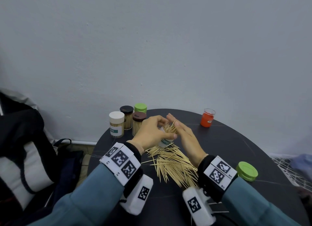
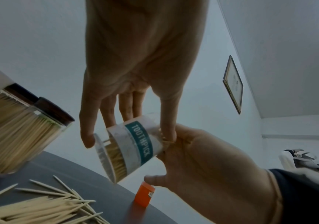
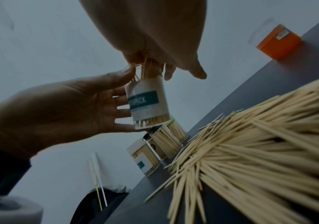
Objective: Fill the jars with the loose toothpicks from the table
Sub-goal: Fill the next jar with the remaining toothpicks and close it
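Fingers (image 2: 86, 136) clasp jar (image 2: 135, 145); only wrist views show its label.

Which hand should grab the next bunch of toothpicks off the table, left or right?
Probably the right hand. The left hand grips the toothpick jar and must keep it steady, while the right only pushes toothpicks into its mouth, directly above the loose toothpick pile.

Teal sleeves (image 1: 94, 190), black wristbands (image 1: 214, 183) bearing white square-coded tags (image 1: 120, 160), and white wrist cameras (image 1: 138, 195).
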{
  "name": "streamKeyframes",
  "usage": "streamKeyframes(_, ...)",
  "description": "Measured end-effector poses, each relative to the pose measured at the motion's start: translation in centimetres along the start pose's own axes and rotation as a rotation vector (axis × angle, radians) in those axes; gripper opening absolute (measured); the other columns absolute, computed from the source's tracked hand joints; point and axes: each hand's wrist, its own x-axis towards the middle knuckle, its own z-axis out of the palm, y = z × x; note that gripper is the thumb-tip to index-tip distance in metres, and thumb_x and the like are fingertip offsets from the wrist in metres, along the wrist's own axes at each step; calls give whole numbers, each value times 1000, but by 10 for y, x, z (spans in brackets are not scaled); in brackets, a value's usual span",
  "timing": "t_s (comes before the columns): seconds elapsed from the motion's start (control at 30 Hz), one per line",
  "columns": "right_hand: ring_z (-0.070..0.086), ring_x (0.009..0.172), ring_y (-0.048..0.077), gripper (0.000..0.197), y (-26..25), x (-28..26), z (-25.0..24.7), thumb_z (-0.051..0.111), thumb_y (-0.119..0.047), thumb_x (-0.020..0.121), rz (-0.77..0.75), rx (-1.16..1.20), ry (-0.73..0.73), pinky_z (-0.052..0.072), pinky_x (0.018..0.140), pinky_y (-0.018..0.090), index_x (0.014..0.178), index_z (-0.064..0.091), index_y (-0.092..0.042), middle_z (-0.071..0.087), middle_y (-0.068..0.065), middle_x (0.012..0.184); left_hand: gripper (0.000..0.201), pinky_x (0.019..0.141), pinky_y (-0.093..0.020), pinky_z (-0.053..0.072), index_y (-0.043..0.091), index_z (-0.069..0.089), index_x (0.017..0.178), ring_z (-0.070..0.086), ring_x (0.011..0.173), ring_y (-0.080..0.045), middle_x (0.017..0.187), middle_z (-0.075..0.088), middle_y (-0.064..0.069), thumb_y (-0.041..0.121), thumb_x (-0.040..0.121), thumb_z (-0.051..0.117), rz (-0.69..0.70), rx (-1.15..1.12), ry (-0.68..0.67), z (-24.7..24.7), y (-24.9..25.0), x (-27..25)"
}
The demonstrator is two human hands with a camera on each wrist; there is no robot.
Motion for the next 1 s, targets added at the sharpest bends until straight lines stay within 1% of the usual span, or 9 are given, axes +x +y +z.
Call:
streamKeyframes(0.07,30,129,-6,40,-1,-1,-2,30,-25,102,-6,2,10,26,88,-7,140,39,-22,37,-19,140,56,85,-18,39,11,58,121,55,103,-11,113,63,0,25,72,81,-5,-8,10,-2,0,0)
streamKeyframes(0.13,36,118,-11,37,-2,1,-9,34,-25,101,-54,-31,52,28,76,-11,137,43,-26,42,-21,132,57,84,-18,39,11,59,120,56,103,-11,112,63,0,26,70,82,-9,-6,19,-3,-2,0)
streamKeyframes(0.27,53,101,-12,27,-3,6,-20,54,-23,93,-162,-249,22,38,76,-2,119,59,-23,60,-10,118,56,82,-19,40,11,60,117,57,101,-11,111,64,0,24,68,84,-20,25,72,-6,-5,2)
streamKeyframes(0.37,58,88,-6,12,-3,6,-22,64,-21,87,-207,-444,38,42,71,3,97,66,-27,65,-7,100,57,84,-19,42,12,60,116,58,101,-11,110,65,0,24,66,85,-15,44,84,-8,-6,2)
streamKeyframes(0.47,63,78,1,8,-2,6,-23,68,-21,84,-214,-491,60,49,71,13,85,68,-30,68,-6,88,58,84,-19,41,13,60,116,58,101,-10,111,64,0,23,66,85,-2,70,78,-8,-6,1)
streamKeyframes(0.57,65,74,6,8,-1,6,-23,72,-17,81,-208,-500,70,52,71,18,81,71,-25,71,-5,79,58,81,-17,40,13,60,117,57,100,-9,111,64,0,23,65,85,6,95,64,-8,-6,0)
streamKeyframes(0.77,62,65,-2,8,-4,10,-24,77,-6,73,-209,-434,173,48,63,7,75,71,-12,70,0,74,59,66,-4,34,15,59,119,53,96,-6,109,61,4,20,66,85,26,129,-54,-9,-4,-3)
streamKeyframes(0.87,65,66,0,9,-8,11,-25,79,-9,71,-180,-396,152,50,64,10,72,71,-13,71,1,74,58,65,-5,35,16,60,117,54,95,-6,106,61,6,20,65,85,30,144,-108,-9,-4,-5)
streamKeyframes(1.0,67,71,8,8,-8,7,-25,80,-14,70,-161,-411,84,53,69,15,74,74,-17,69,0,82,57,65,-3,34,16,61,118,52,96,-4,106,59,8,23,66,85,49,136,-52,-13,-5,-5)
